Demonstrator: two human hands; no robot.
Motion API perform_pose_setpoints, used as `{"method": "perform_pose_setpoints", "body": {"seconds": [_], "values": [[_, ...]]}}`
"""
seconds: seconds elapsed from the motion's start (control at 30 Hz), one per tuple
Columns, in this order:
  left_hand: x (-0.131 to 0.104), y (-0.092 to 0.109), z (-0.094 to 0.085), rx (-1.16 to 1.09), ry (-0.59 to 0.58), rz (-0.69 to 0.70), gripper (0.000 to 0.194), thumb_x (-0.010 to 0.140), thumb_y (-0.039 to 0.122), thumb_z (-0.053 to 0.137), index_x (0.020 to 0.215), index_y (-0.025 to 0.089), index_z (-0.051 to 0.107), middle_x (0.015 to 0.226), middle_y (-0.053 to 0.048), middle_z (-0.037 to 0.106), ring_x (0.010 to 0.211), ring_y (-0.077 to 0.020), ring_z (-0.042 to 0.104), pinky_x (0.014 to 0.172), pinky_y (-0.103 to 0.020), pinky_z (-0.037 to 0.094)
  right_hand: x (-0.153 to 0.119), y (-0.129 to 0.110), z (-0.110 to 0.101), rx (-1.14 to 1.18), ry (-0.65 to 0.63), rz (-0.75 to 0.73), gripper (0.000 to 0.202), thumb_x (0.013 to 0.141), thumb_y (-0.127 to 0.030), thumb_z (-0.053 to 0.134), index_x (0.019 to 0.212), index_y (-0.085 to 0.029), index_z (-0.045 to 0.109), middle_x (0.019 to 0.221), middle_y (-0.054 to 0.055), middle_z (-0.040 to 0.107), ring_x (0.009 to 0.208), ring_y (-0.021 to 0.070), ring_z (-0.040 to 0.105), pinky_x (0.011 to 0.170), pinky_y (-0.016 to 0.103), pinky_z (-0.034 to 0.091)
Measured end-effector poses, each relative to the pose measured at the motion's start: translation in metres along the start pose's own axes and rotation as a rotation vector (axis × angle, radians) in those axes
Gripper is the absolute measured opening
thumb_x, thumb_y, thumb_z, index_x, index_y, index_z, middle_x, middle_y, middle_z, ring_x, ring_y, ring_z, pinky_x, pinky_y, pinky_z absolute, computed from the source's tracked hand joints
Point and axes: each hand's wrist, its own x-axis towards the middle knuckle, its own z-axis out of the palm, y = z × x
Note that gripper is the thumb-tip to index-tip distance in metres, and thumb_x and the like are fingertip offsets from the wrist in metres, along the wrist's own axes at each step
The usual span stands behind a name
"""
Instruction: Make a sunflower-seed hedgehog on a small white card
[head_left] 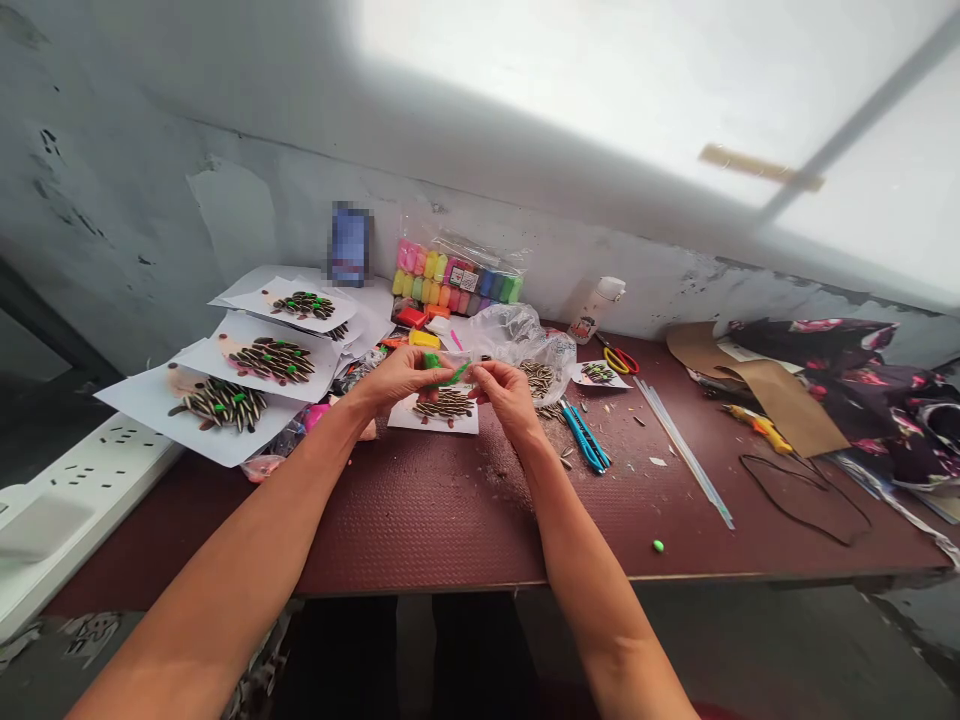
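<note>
Both hands meet above the middle of the desk. My left hand pinches a small clear packet of green modelling clay. On its other side, the fingers of my right hand are closed at the packet's edge. Just below them lies a white card with a hedgehog-like shape made of sunflower seeds, partly covered by my fingers. Right of my right hand, a clear plastic bag holds loose sunflower seeds.
Finished-looking seed cards are piled at left beside a white power strip. Behind stand a pack of coloured clay and a white bottle. At right lie a blue cutter, scissors, glue sticks, a glue gun and a green clay ball.
</note>
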Motion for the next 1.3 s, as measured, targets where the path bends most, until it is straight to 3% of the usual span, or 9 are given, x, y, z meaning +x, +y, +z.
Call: {"method": "perform_pose_setpoints", "body": {"seconds": [0.27,0.47,0.67,0.87,1.13,1.3], "values": [[0.001,-0.003,-0.003,-0.060,0.008,-0.024,0.040,0.073,0.046,0.088,0.089,0.013,0.073,0.074,-0.003,0.069,0.058,-0.0120,0.065,0.051,-0.021,0.052,-0.001,-0.003,0.001,0.055,-0.019,0.031,0.041,0.062,-0.055,0.088,0.072,-0.019,0.070,0.067,-0.002,0.067,0.052,0.0078,0.053,0.053,0.022,0.043],[0.001,-0.002,0.003,-0.125,0.007,-0.052,0.037,0.069,0.042,0.091,0.082,0.013,0.070,0.077,-0.002,0.070,0.061,-0.0118,0.066,0.057,-0.023,0.058,-0.001,-0.002,0.001,0.035,-0.018,0.005,0.048,0.072,-0.065,0.077,0.065,-0.019,0.064,0.058,-0.003,0.058,0.049,0.0073,0.047,0.051,0.023,0.037],[-0.001,0.000,0.004,-0.123,0.026,-0.053,0.030,0.074,0.036,0.088,0.083,0.013,0.071,0.073,-0.001,0.069,0.056,-0.0097,0.063,0.053,-0.021,0.055,-0.002,-0.007,-0.001,0.040,-0.042,0.040,0.035,0.068,-0.051,0.081,0.078,-0.020,0.071,0.065,-0.003,0.064,0.052,0.0084,0.051,0.052,0.023,0.038],[-0.002,-0.001,0.003,-0.106,-0.018,-0.071,0.038,0.070,0.042,0.091,0.083,0.013,0.070,0.069,-0.001,0.069,0.057,-0.0116,0.065,0.054,-0.022,0.058,-0.004,-0.008,0.001,0.002,-0.110,0.029,0.032,0.065,-0.047,0.084,0.068,-0.019,0.067,0.060,-0.003,0.060,0.051,0.0079,0.046,0.052,0.023,0.036],[0.000,-0.006,-0.002,-0.141,-0.016,-0.104,0.049,0.066,0.040,0.094,0.100,0.012,0.073,0.080,-0.006,0.076,0.065,-0.0149,0.072,0.064,-0.027,0.064,0.001,0.001,-0.002,-0.081,0.020,-0.017,0.045,0.063,-0.059,0.082,0.063,-0.021,0.059,0.053,-0.006,0.050,0.050,0.0082,0.039,0.050,0.023,0.034],[0.002,-0.009,-0.005,-0.166,-0.033,-0.091,0.044,0.065,0.040,0.095,0.094,0.013,0.076,0.090,-0.007,0.078,0.076,-0.0169,0.075,0.077,-0.032,0.066,0.001,0.005,0.000,-0.131,0.082,-0.038,0.037,0.065,-0.052,0.080,0.069,-0.021,0.060,0.060,-0.004,0.055,0.056,0.0109,0.046,0.056,0.025,0.038]]}}
